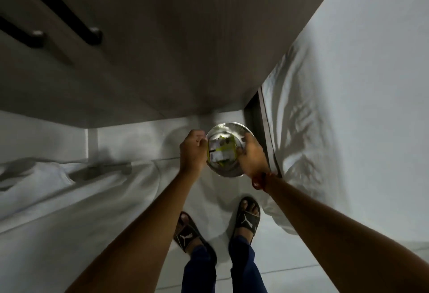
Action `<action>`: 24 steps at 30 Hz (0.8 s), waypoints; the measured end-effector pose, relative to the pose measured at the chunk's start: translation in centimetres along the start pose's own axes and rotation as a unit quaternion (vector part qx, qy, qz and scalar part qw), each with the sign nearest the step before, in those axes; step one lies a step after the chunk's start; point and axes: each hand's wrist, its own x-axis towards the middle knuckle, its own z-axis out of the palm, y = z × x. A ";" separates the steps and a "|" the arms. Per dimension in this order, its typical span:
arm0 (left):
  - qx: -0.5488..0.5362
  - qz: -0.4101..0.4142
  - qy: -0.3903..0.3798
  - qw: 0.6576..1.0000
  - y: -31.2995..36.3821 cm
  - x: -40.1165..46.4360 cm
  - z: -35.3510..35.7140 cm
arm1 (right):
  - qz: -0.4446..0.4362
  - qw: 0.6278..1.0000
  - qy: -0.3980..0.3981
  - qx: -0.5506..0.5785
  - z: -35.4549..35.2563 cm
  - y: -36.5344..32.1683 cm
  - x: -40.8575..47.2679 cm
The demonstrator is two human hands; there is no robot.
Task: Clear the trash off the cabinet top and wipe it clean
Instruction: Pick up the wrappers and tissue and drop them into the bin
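A round shiny metal bin (228, 128) stands on the floor below the cabinet's lower edge. Crumpled yellow and white trash wrappers (221, 151) sit in its mouth. My left hand (192, 150) is curled against the wrappers' left side at the bin's rim. On the other side, my right hand (251, 157) closes over their right edge, with a red band at that wrist. The picture is blurred, so I cannot tell whether the fingers also touch the rim. The cabinet top is out of view; only the cabinet's grey front (162, 49) shows.
Black handles (69, 19) run across the cabinet front at upper left. White bedding (348, 107) hangs close on the right, and more white sheets (69, 188) lie on the left. My feet in black slides (247, 218) stand on the pale tiled floor just behind the bin.
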 end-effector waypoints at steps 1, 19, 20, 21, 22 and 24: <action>0.001 0.046 0.017 0.999 1.5 -0.4 -1.2 | -0.044 0.998 0.018 -0.030 -1.1 -1.5 -0.3; -0.043 0.373 0.337 0.863 34.6 -6.4 -34.4 | -0.441 0.864 0.244 0.026 -23.0 -42.5 -8.6; -0.007 0.342 0.328 0.880 35.9 -5.3 -36.0 | -0.418 0.880 0.226 0.005 -23.4 -44.3 -8.2; 0.041 0.319 0.307 0.896 37.0 -4.1 -37.0 | -0.399 0.894 0.202 -0.022 -23.5 -45.7 -7.6; 0.099 0.312 0.273 0.904 38.1 -2.9 -38.0 | -0.388 0.904 0.177 -0.044 -23.6 -46.9 -7.0; 0.237 0.327 0.188 0.895 39.6 -1.0 -38.9 | -0.383 0.911 0.133 -0.080 -23.4 -48.3 -6.2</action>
